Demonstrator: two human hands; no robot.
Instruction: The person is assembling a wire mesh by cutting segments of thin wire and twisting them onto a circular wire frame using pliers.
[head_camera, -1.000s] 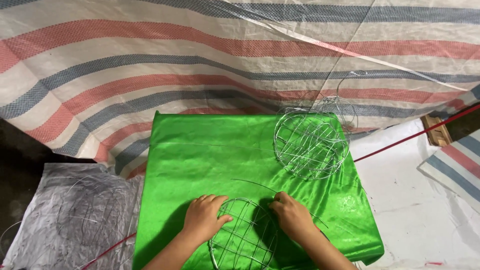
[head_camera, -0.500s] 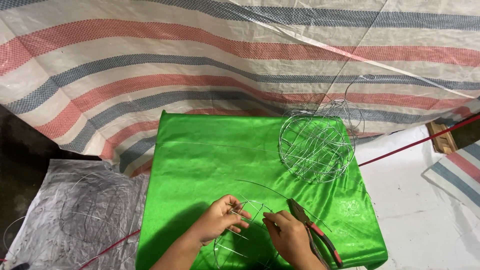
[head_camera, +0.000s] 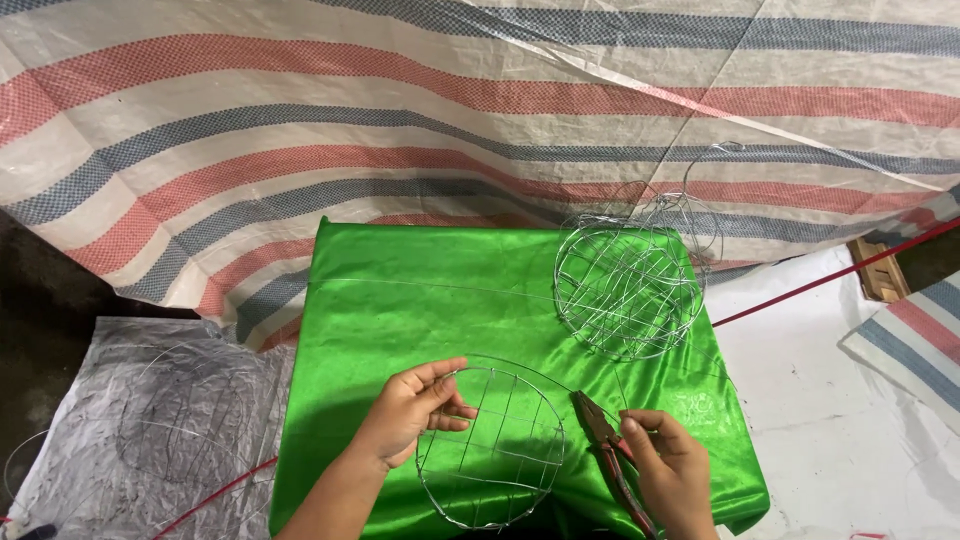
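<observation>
Left hand (head_camera: 412, 410) pinching the rim of a round wire grid (head_camera: 490, 445) near the green-draped surface's (head_camera: 400, 300) front edge, right hand (head_camera: 665, 470) fingers closed around red-handled pliers (head_camera: 612, 460) just right of it, stacked wire frames (head_camera: 628, 285) far right

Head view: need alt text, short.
A person's left hand holds a round wire grid frame over a green cloth, while the right hand grips red-handled pliers. A pile of wire frames lies beyond, against a striped tarp.
</observation>
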